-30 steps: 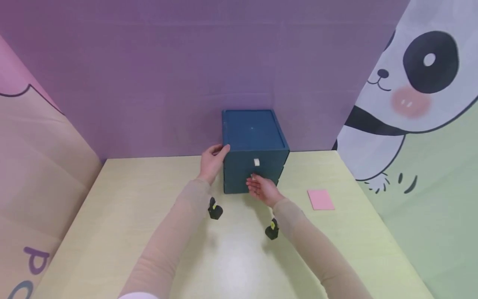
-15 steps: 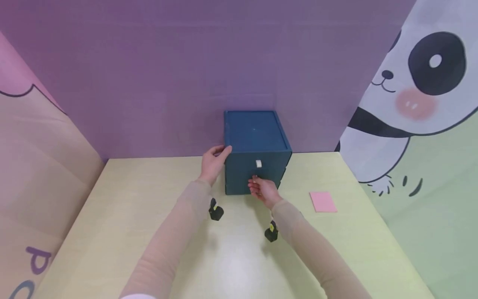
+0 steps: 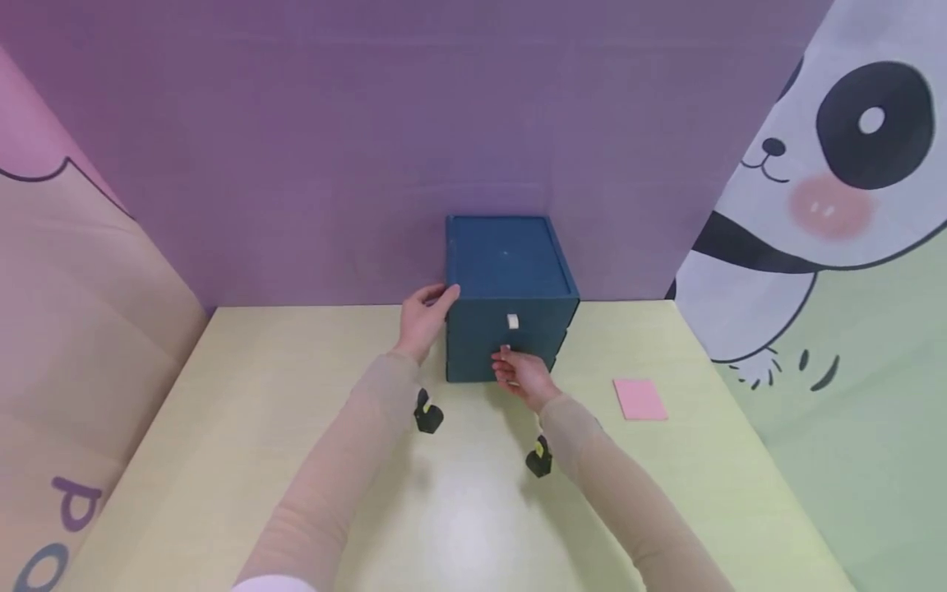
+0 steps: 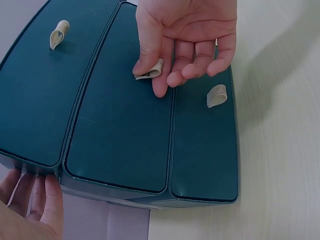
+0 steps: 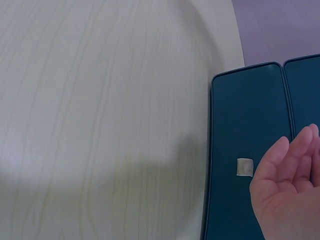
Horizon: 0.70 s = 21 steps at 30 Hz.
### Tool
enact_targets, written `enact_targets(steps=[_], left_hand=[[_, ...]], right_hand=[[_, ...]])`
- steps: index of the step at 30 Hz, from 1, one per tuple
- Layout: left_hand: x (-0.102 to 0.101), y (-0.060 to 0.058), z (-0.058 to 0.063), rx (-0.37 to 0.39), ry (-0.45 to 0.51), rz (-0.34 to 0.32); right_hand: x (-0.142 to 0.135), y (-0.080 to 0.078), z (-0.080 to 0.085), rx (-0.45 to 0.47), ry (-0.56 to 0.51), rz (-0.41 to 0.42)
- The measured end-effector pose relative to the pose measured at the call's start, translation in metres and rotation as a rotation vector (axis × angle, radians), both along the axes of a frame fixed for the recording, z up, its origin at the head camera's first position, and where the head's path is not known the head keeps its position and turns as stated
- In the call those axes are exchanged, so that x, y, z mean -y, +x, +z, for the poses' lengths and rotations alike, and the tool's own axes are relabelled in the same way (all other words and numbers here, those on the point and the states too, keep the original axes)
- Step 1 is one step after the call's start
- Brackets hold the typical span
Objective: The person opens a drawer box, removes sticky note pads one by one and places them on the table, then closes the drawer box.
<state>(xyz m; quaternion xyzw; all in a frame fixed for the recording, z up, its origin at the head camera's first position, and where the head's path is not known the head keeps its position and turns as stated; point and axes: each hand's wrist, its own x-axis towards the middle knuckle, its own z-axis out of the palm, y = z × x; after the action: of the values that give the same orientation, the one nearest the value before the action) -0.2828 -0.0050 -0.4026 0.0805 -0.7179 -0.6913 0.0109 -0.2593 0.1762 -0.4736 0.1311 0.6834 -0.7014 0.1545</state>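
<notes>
A dark blue-green drawer box [image 3: 510, 259] stands against the back wall, its three drawer fronts closed in the left wrist view. My right hand [image 3: 524, 378] pinches the pale loop pull [image 4: 150, 70] of the middle drawer between thumb and index finger, the other fingers slightly bent. At the box's left side, my left hand [image 3: 427, 319] rests against its upper front corner; the fingers [image 4: 37, 192] lie along the side, fairly straight. The top drawer's pull [image 4: 60, 34] and the bottom drawer's pull [image 4: 217, 96] hang free.
A pink square pad [image 3: 639, 400] lies on the pale wooden table [image 3: 296, 460], right of the box. Black wrist devices [image 3: 428, 413] hang below both wrists. A purple cloth backdrop rises behind; printed panels flank the table, a panda [image 3: 769, 304] on the right one.
The head view has shifted slightly, so everything sits a little farther right than a second ago. Both hands keep their places on the box, and the drawers stay closed.
</notes>
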Motion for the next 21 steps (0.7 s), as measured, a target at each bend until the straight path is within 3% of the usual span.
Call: enact_targets(steps=[21], left_hand=[[-0.0020, 0.0013, -0.0025, -0.009, 0.019, 0.021]], right_hand=[[-0.0040, 0.0037, -0.0016, 0.006, 0.035, 0.044]])
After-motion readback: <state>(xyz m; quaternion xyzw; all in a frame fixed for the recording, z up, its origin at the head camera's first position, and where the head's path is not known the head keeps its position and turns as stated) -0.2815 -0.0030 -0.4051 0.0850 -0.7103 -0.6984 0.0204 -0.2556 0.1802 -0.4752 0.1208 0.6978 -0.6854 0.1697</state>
